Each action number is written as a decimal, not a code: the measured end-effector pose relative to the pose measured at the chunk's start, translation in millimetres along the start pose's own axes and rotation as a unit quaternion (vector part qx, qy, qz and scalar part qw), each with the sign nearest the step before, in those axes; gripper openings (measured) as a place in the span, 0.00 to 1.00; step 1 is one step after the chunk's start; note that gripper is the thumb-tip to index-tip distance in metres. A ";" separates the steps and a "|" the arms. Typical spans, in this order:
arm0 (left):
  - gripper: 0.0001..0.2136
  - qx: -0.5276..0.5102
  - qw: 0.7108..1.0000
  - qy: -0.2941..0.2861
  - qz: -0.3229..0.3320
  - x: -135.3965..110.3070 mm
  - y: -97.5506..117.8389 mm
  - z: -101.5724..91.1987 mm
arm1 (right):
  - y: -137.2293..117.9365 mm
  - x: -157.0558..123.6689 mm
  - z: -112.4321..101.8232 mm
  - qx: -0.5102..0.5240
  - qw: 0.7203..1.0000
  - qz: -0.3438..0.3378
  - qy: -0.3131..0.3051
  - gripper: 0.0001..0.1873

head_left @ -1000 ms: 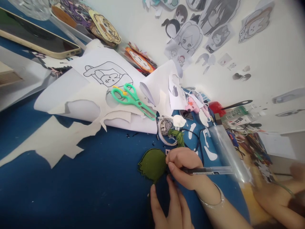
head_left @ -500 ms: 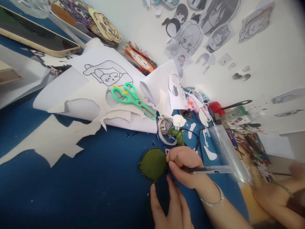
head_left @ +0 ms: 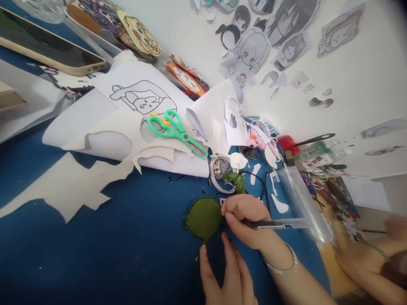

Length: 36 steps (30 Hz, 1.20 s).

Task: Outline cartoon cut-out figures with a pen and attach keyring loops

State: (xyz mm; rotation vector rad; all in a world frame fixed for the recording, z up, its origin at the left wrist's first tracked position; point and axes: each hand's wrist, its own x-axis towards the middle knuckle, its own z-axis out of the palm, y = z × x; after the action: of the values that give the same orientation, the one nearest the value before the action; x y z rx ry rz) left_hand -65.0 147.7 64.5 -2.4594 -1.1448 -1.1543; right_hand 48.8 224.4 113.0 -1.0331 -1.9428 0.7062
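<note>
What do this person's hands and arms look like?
Both hands are bare: no gloves, no rings that show. The right hand has a thin silvery bangle round its wrist, and the forearm behind it is uncovered, no sleeve in view. The left hand shows only fingers and part of the palm at the bottom edge; its wrist is out of frame. Nails look short and unpainted.

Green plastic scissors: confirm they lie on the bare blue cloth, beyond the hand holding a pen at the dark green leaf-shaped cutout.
Wrong. The head view shows the green plastic scissors on white paper sheets, not bare blue cloth. They do lie beyond the right hand, which holds a clear pen at the dark green leaf-shaped cutout.
</note>
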 end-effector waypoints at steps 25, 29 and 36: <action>0.11 0.008 0.999 -0.039 -0.007 -7.1 4.3 1.5 | -0.6 1.4 -1.5 -0.034 0.999 0.004 0.020 0.19; 0.11 -0.001 0.999 -0.045 -0.016 -9.8 6.7 2.4 | 0.1 1.2 -1.3 -0.053 0.998 -0.004 0.020 0.19; 0.10 -0.002 0.999 -0.041 -0.014 -8.4 5.3 2.9 | 0.9 0.1 -2.7 -0.054 0.998 -0.005 0.025 0.19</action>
State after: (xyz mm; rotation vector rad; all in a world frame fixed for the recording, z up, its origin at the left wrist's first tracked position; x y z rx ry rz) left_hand -62.8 140.6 57.3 -2.5217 -1.2048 -1.0740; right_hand 51.5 225.2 113.8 -1.0948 -1.9602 0.5701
